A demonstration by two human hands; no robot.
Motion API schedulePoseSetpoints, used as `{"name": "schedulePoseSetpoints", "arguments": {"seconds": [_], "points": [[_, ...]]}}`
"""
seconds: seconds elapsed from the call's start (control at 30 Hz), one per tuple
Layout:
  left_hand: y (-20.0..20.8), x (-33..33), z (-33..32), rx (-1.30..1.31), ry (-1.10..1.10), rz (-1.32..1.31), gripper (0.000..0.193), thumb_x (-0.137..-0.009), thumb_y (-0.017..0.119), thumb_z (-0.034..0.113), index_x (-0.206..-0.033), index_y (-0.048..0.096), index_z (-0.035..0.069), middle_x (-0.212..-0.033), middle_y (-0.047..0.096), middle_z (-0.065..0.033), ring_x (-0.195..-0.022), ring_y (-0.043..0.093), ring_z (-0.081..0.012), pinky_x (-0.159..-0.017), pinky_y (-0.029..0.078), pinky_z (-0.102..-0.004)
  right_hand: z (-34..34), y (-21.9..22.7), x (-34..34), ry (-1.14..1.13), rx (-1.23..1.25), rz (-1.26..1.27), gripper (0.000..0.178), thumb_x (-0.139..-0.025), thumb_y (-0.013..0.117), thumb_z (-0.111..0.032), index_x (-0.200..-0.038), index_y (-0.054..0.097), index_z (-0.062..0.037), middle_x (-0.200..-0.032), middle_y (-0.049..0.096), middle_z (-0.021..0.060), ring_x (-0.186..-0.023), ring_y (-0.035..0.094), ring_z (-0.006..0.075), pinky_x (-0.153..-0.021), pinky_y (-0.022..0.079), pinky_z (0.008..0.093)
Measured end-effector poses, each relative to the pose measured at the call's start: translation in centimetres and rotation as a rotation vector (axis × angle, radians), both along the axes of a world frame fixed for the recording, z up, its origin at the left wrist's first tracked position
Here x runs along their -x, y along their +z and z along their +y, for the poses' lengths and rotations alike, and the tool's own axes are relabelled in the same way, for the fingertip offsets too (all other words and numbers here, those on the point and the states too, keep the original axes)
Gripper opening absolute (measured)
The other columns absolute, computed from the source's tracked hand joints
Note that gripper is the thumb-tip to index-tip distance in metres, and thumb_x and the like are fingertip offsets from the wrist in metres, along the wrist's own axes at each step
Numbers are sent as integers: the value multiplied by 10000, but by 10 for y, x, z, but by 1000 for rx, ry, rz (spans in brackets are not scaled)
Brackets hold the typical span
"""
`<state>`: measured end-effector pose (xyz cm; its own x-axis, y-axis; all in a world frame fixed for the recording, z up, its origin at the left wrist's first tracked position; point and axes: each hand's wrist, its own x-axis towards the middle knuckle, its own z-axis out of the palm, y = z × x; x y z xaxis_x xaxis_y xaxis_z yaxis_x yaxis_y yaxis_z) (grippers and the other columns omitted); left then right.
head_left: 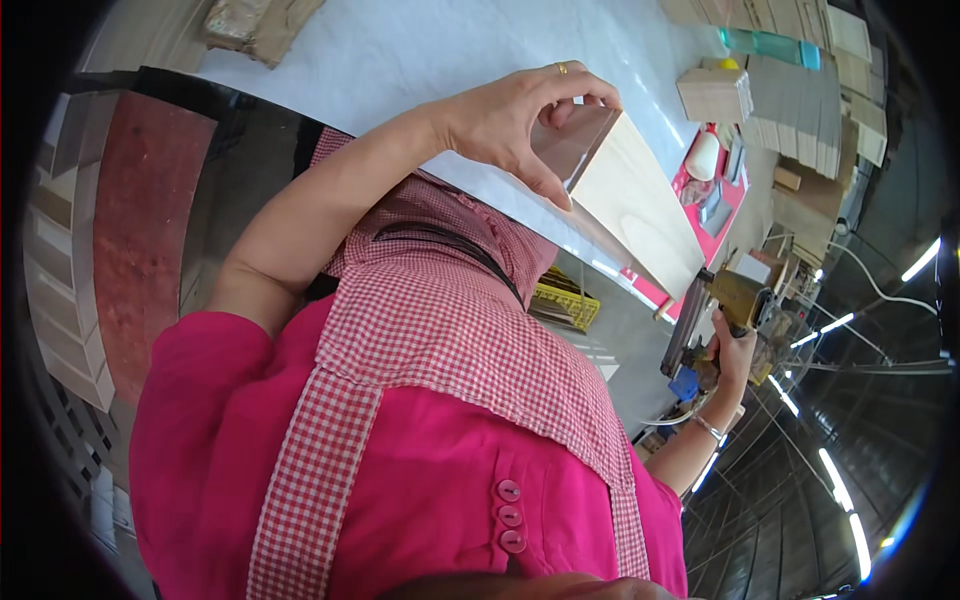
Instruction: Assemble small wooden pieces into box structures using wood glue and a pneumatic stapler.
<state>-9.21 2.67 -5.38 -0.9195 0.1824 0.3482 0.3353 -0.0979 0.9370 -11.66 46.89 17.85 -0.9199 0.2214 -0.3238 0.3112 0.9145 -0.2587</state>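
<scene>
My left hand (535, 120) grips the near-left end of a pale wooden box (640, 195), thumb on the lower edge and fingers over the upper one. Between thumb and fingers the box's end looks dark and smooth. At the box's far right end, my right hand (733, 350) is wrapped round the handle of a nail gun (738, 296) with a brass-coloured body. The gun's nose is at the corner of the box; whether it touches the wood I cannot tell. The box lies tilted in the view, over the edge of a white-topped table (400, 50).
Right of the box a pink mat (735, 205) carries a white roll (702, 157) and small items. Behind are stacked boards (795, 110), a wooden block (715, 95) and a teal bottle (770, 46). A yellow crate (565, 303) sits below; a red board (150, 230) stands left.
</scene>
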Motion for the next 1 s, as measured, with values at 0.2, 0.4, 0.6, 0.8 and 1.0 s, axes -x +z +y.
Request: {"name": "schedulePoseSetpoints", "arguments": {"seconds": [0.2, 0.4, 0.6, 0.8, 1.0], "points": [[-5, -3, 2, -34, -1, 26, 1032, -473, 967, 289, -1390, 510, 168, -1090, 511, -9, -907, 492, -170, -823, 449, -304, -5, 2, 2, 23, 5, -18, 248, -894, 750, -239, -797, 620, -51, -509, 504, -8, -395, 454, 93, -381, 321, 261], [-7, -2, 3, -62, -5, 28, 1037, -493, 973, 301, -1409, 502, 180, -1100, 509, -8, -903, 487, -165, -829, 450, -298, -11, 2, 1, 21, 13, -13, 286, -890, 752, -233, -728, 589, -63, -507, 504, -5, -398, 455, 94, -379, 323, 261], [-7, -2, 3, -66, -11, 22, 1062, -494, 975, 305, -1429, 486, 186, -1097, 505, -3, -884, 471, -162, -821, 450, -293, -14, 2, 0, 20, 23, -2, 272, -889, 751, -225, -739, 599, -57, -508, 503, -5, -395, 446, 93, -374, 318, 260], [-8, -3, 5, -66, 2, 36, 1072, -494, 973, 311, -1437, 479, 182, -1100, 503, -3, -871, 466, -162, -807, 451, -291, -13, 2, 1, 19, 39, 13, 262, -888, 752, -219, -748, 606, -54, -511, 503, -7, -390, 435, 91, -370, 313, 258], [-8, -2, 4, -74, -7, 32, 1059, -477, 972, 301, -1413, 491, 177, -1103, 506, -8, -855, 466, -164, -794, 452, -291, -14, 2, 0, 11, 22, 6, 255, -880, 761, -221, -759, 612, -52, -514, 504, -10, -392, 432, 88, -369, 309, 257]]}}
